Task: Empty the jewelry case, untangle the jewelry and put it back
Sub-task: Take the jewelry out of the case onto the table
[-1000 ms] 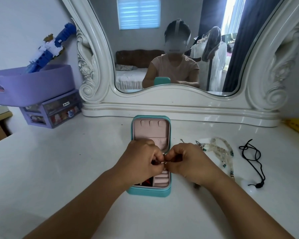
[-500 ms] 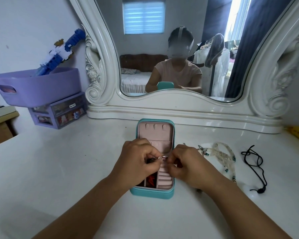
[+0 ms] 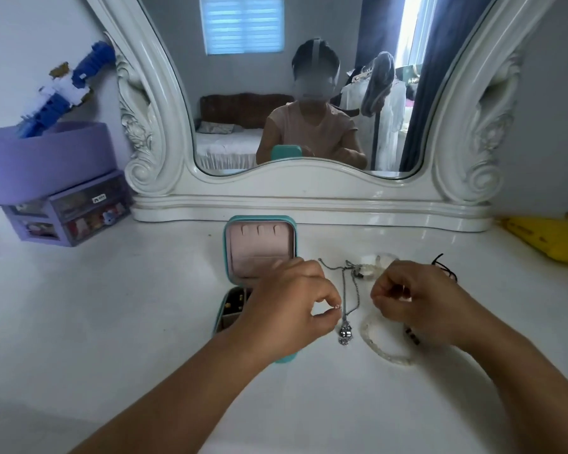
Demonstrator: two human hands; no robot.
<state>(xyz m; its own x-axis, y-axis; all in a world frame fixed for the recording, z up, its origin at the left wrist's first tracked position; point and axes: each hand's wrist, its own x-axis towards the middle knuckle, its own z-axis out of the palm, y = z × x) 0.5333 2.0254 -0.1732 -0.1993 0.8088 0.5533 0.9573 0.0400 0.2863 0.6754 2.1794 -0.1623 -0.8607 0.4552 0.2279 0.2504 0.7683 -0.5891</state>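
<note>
Hands parted, left hand (image 3: 289,309) pinching ring (image 3: 337,307)

No text can be read. A small dark label (image 3: 98,200) is seen on the purple drawer box (image 3: 67,213) at the left of the frame, but its white marks are too small to be made out.

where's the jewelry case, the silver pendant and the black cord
jewelry case (image 3: 259,250): head view, pink lid lining.
silver pendant (image 3: 345,335): head view, the charm itself.
black cord (image 3: 440,262): head view, loop past the right hand.
</note>
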